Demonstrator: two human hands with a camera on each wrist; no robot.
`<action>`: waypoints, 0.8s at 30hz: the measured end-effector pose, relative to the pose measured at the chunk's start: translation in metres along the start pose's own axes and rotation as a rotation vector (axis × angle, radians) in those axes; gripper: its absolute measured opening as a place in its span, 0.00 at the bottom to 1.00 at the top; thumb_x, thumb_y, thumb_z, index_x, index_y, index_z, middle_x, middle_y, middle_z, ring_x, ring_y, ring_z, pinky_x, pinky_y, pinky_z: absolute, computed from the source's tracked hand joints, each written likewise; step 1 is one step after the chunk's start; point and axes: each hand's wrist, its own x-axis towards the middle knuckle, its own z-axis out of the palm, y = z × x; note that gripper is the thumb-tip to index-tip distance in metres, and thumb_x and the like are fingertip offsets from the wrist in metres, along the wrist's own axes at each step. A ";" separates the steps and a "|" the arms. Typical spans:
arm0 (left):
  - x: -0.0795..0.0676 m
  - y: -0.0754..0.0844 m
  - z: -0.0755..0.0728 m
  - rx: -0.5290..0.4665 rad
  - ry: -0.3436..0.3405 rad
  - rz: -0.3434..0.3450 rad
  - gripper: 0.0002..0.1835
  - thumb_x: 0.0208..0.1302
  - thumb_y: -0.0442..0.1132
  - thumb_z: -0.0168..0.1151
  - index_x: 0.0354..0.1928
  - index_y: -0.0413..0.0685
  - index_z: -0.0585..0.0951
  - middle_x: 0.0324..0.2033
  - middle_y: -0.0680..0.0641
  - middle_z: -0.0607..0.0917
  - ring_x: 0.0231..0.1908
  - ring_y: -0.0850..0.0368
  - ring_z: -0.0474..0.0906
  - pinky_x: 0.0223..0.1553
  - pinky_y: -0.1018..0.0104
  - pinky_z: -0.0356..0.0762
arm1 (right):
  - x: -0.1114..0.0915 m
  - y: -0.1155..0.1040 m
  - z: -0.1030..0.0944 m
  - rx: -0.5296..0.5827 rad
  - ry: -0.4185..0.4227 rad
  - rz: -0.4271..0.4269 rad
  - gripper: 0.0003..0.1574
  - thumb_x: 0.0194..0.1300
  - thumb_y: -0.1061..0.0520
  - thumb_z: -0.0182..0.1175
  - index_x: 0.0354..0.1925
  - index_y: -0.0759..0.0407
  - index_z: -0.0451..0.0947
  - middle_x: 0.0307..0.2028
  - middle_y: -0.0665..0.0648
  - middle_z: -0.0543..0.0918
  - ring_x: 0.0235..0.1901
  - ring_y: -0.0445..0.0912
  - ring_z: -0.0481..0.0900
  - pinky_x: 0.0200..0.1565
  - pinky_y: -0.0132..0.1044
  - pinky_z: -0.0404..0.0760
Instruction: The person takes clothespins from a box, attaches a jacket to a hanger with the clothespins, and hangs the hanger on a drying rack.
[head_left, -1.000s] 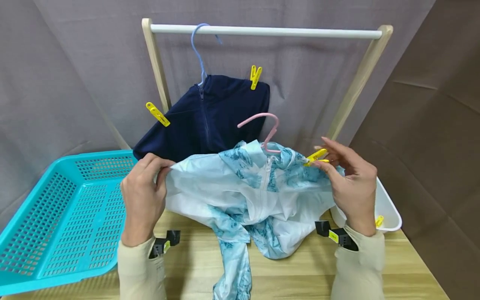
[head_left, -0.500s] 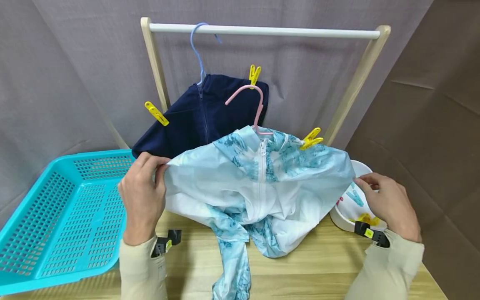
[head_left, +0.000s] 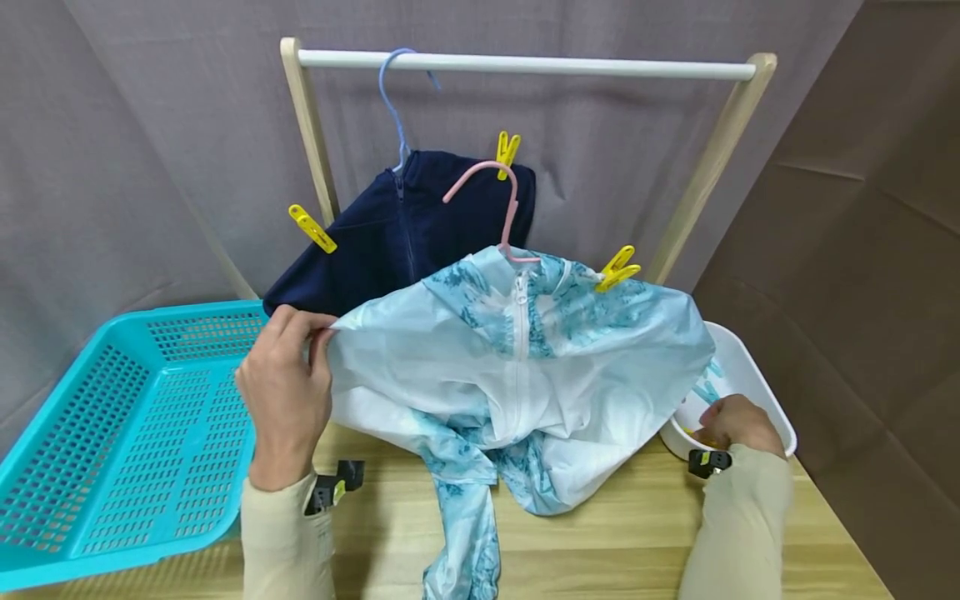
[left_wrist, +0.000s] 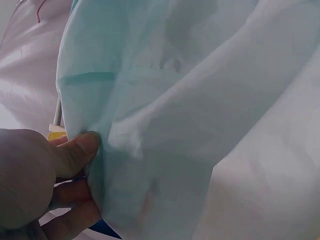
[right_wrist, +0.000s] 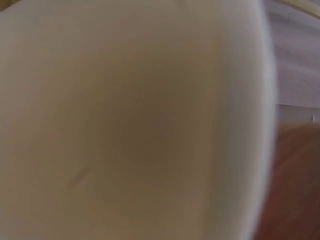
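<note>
A blue-and-white tie-dye jacket point(head_left: 480, 367) with a front zipper spreads over the table on a pink hanger point(head_left: 510, 208). My left hand point(head_left: 285, 392) pinches the jacket's left shoulder edge; in the left wrist view the thumb point(left_wrist: 87, 142) presses on the pale fabric. A yellow clothespin point(head_left: 618, 268) clips the jacket's right shoulder. My right hand point(head_left: 742, 421) reaches down inside the white bin point(head_left: 780, 412), by the yellow clothespins at its near end. Its fingertips are hidden, and I cannot tell whether they grip one. The bin's wall point(right_wrist: 150, 125) fills the right wrist view.
Behind, a navy zip garment point(head_left: 442, 200) hangs by a blue hanger point(head_left: 390, 92) from the rack's white bar point(head_left: 525, 63). Two yellow clothespins point(head_left: 312, 229) sit at its shoulders. A turquoise basket point(head_left: 135, 317) stands at left. Blue clothespins point(head_left: 707, 387) lie in the bin.
My right hand let go of the yellow clothespin on the jacket's shoulder, touched the sleeve side, then went down into the bin. The hanger hook and collar rose. My left hand kept its pinch.
</note>
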 end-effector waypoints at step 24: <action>0.002 -0.002 0.001 -0.020 0.003 -0.002 0.04 0.68 0.34 0.66 0.34 0.44 0.87 0.31 0.45 0.85 0.24 0.45 0.79 0.23 0.52 0.70 | -0.013 -0.027 -0.006 0.303 0.506 -0.098 0.24 0.75 0.46 0.55 0.54 0.65 0.79 0.50 0.68 0.81 0.26 0.40 0.81 0.25 0.35 0.75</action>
